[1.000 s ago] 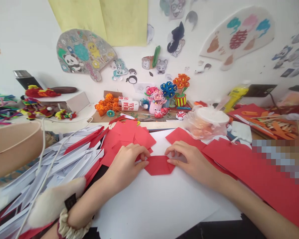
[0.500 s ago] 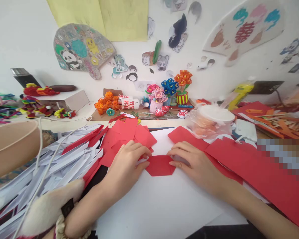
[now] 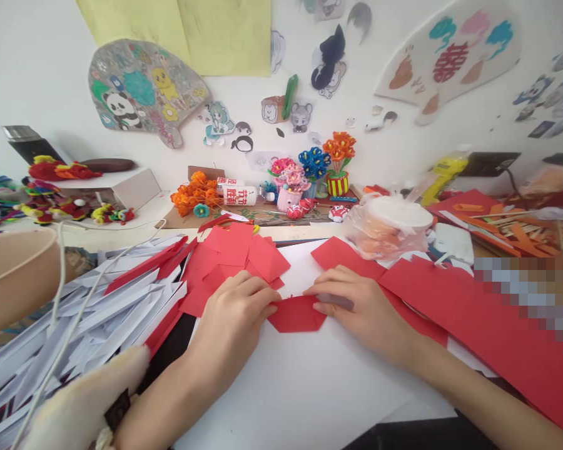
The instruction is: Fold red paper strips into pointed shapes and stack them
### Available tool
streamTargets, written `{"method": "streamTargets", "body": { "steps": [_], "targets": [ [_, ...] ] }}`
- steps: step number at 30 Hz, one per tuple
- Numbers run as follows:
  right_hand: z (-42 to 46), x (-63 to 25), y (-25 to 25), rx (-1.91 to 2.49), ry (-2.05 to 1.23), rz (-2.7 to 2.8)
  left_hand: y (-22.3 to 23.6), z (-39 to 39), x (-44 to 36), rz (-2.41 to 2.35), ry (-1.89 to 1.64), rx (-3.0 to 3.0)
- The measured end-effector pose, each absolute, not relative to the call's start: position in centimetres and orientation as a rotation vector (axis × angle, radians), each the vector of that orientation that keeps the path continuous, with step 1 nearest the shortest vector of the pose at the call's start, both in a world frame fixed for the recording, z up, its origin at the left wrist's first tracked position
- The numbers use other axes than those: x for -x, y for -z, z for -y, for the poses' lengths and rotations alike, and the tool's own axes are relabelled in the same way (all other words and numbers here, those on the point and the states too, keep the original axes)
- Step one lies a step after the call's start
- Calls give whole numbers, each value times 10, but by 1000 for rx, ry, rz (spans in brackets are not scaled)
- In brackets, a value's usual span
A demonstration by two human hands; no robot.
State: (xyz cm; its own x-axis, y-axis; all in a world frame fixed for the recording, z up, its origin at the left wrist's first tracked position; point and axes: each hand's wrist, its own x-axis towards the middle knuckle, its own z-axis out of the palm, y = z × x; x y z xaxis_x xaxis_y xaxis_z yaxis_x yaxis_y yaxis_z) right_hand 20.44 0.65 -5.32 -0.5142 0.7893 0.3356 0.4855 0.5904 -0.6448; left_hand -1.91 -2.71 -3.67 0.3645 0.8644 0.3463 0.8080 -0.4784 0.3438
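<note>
A small folded piece of red paper with slanted lower corners lies over the white sheet. My left hand pinches its left end between thumb and fingers. At the right end, my right hand grips the upper edge in a pinch, thumb below and fingers above. The fingertips partly cover both ends of the paper. Just behind my left hand is a pile of red paper squares. Beyond my right hand lies another red piece.
White folded paper strips heap up at left beside a beige tub and a white cable. Large red sheets spread at right. A lidded cup in plastic stands behind them. Pipe-cleaner flowers line the back.
The red paper's upper edge now lifts and curves slightly between my fingers. My left hand has turned a little, its fingers closer together. The whole view has shifted slightly.
</note>
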Motion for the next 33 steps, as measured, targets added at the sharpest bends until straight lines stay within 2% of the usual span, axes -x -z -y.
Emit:
{"method": "streamTargets", "body": {
  "steps": [6,11,26,33],
  "targets": [
    [-3,-205,58,878,-205,2312,40,29,19,-1479,-752,-2696],
    [-2,-204,59,785,8,2336,41,28,18,-1459,-762,-2794],
    [1,-203,59,644,239,2405,37,31,16,-1342,-666,-3024],
    [3,-203,57,680,180,2421,38,32,16,-1385,-610,-3048]
  ]
}}
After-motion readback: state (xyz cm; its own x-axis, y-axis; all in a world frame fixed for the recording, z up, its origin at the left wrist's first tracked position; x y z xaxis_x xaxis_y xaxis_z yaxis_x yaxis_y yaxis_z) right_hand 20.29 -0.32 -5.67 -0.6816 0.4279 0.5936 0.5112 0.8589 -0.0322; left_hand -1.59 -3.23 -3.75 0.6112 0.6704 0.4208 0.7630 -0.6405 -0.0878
